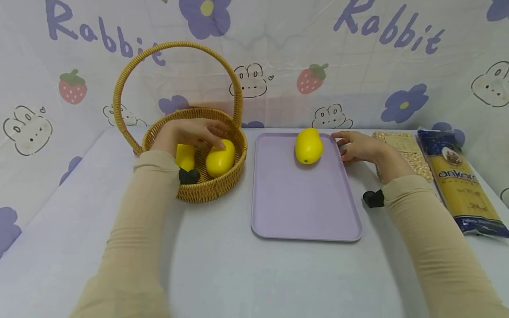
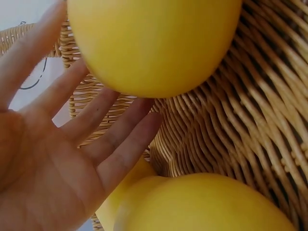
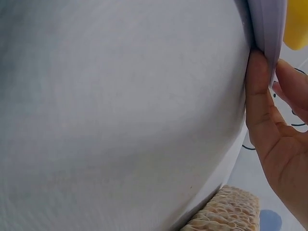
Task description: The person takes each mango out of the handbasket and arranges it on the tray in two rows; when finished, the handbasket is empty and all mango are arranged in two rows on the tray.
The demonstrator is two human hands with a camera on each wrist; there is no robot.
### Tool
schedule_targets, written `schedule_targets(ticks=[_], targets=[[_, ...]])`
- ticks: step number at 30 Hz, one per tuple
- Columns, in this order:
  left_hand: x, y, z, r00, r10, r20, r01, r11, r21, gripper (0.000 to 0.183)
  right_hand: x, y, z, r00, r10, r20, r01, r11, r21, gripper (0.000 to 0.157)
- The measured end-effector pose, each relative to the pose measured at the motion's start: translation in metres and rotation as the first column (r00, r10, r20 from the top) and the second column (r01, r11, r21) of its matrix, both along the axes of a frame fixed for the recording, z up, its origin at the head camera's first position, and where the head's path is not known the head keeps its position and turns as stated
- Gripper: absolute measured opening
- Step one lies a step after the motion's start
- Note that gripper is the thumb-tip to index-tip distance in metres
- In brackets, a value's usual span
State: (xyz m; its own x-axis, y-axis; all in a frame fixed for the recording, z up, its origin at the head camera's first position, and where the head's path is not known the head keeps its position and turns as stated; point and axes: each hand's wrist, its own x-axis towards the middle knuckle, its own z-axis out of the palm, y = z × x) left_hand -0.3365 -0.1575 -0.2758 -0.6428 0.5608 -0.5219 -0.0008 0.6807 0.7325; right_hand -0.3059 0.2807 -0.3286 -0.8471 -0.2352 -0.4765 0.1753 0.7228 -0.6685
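In the head view, my left hand (image 1: 195, 132) reaches into a wicker basket (image 1: 210, 190), its fingertips over a yellow mango (image 1: 220, 160). The left wrist view shows the fingers (image 2: 103, 113) spread and nearly straight beside that mango (image 2: 154, 48), not wrapped round it. More yellow fruit (image 2: 207, 204) lies below the palm, partly hidden by the hand. On the lilac tray (image 1: 306, 198) rests another mango (image 1: 309, 146), near its far edge. My right hand (image 1: 359, 146) is at the tray's far right corner, pinching the rim (image 3: 267, 43) between thumb and fingers.
The basket's tall arched handle (image 1: 179, 44) rises over my left hand. To the right lie a bag of pale grains (image 1: 417, 154) and a blue-ended pasta packet (image 1: 463, 176). A printed cloth (image 1: 270, 57) hangs behind the table.
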Motion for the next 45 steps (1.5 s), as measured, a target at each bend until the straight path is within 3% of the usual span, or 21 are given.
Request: schedule_targets(ticks=[10,15,29,37,45], targets=[[0.002,0.006,-0.004,0.999,0.034,0.042,-0.033,0.999,-0.031,0.074,0.003,0.0,0.002,1.0,0.01,-0.02,-0.011,1.0,-0.022,0.083],[0.003,0.006,-0.006,0.996,0.021,0.085,-0.016,0.998,-0.055,0.078,0.003,0.0,0.002,1.0,0.007,-0.011,-0.007,1.0,-0.024,0.083],[0.005,0.009,-0.005,0.978,0.071,0.197,-0.056,0.995,-0.08,0.083,0.003,0.001,0.002,1.0,0.008,-0.015,-0.009,1.0,-0.023,0.083],[0.007,0.009,0.0,0.988,0.018,0.153,-0.001,0.995,-0.105,0.078,0.003,0.001,0.001,1.0,0.011,-0.017,-0.011,1.0,-0.022,0.083],[0.009,0.009,0.009,1.0,-0.01,0.029,0.013,0.994,-0.107,0.072,0.004,0.001,0.002,1.0,0.012,-0.018,-0.013,1.0,-0.026,0.082]])
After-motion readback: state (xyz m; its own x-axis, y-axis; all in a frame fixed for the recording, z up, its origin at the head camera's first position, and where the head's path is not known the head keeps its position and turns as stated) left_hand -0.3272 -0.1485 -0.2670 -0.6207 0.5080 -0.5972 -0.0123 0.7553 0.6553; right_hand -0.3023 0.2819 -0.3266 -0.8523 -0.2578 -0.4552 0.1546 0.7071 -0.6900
